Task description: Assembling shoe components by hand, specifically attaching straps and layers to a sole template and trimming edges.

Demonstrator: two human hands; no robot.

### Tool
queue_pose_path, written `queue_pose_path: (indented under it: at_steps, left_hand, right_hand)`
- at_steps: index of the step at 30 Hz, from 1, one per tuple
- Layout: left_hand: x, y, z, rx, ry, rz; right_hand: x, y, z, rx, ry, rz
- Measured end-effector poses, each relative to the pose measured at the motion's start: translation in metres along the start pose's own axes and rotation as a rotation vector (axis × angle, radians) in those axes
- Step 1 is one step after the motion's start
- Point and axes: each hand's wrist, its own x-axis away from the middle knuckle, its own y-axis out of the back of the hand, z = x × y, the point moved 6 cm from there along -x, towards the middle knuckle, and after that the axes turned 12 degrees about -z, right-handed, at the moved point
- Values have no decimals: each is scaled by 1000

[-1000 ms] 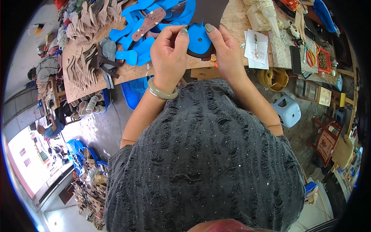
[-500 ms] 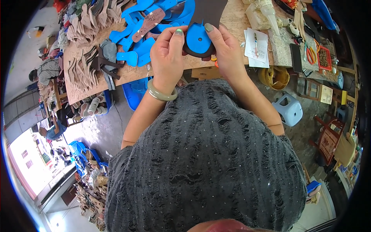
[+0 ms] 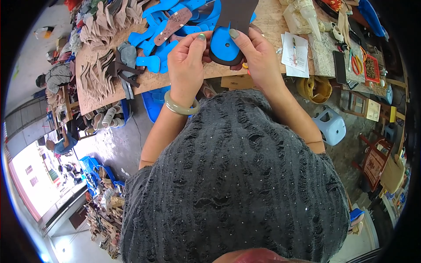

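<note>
A blue insole (image 3: 226, 44) with a small hole near its rounded end is in my hands at the table's near edge. Dark brown sheet material (image 3: 237, 13) borders its rounded end and extends away from me. My right hand (image 3: 262, 59) grips the insole from the right, thumb on the blue face and fingers underneath. My left hand (image 3: 186, 61), with a bangle (image 3: 180, 108) at the wrist, is closed at the left edge. Its thumb presses against the index finger beside the insole; whatever lies in that pinch is hidden. More blue insoles (image 3: 151, 63) are heaped beyond my left hand.
Beige cut pieces (image 3: 96, 79) stand in rows at the table's left. Papers with a pen (image 3: 294, 52), a phone (image 3: 339, 65), scissors (image 3: 357, 63) and a red basket (image 3: 372, 69) lie at the right. A yellowish bucket (image 3: 315, 89) and blue stool (image 3: 330, 126) stand below.
My left thumb and fingers have shifted slightly left, away from the insole. My right thumb has slid a little across its blue face. The surroundings appear slightly further right.
</note>
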Motion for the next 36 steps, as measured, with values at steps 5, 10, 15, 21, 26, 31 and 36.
queue_pose_path:
  at_steps: [5, 10, 15, 21, 26, 31, 36]
  left_hand:
    - [-2, 0, 2, -22, 0, 18]
    - [-13, -8, 5, 58, 24, 103]
    - [-12, -38, 24, 474, 382, 442]
    - [-24, -36, 37, 578, 347, 312]
    - [-26, -32, 25, 543, 262, 203]
    - [-29, -28, 41, 497, 242, 128]
    - [-27, -30, 40, 431, 225, 161]
  right_hand:
    - [-2, 2, -3, -18, 0, 41]
    - [-10, 10, -16, -273, -206, 180]
    - [1, -10, -29, -666, -479, 516]
    - [-5, -1, -41, -244, -408, 441]
    - [-26, 38, -30, -107, -274, 168]
    - [-23, 38, -25, 17, -254, 167]
    - [-21, 31, -21, -233, -267, 168]
